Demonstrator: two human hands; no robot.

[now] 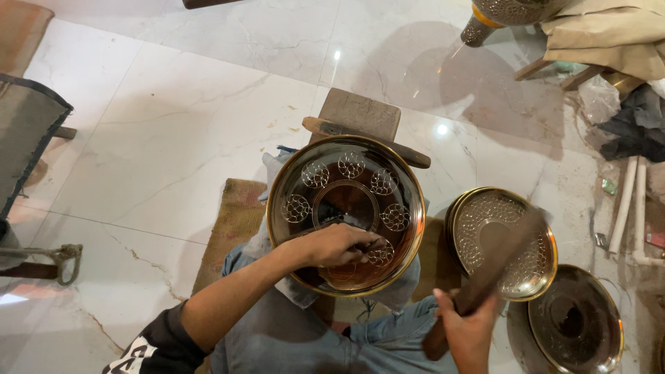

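Observation:
A round brass plate (346,208) with engraved circular flower patterns rests on my lap, tilted toward me. My left hand (339,246) lies on its lower part, fingers closed around a thin metal chisel pressed against the surface. Lower right, my right hand (467,332) grips a dark wooden mallet (485,277), raised and blurred, crossing in front of a stack of patterned brass plates (502,242).
A wooden block (360,114) with a stick lies behind the plate. A plain dark brass plate (575,318) sits at the bottom right. A woven mat (235,221) covers the marble floor under me. Cloth, pipes and clutter fill the right edge.

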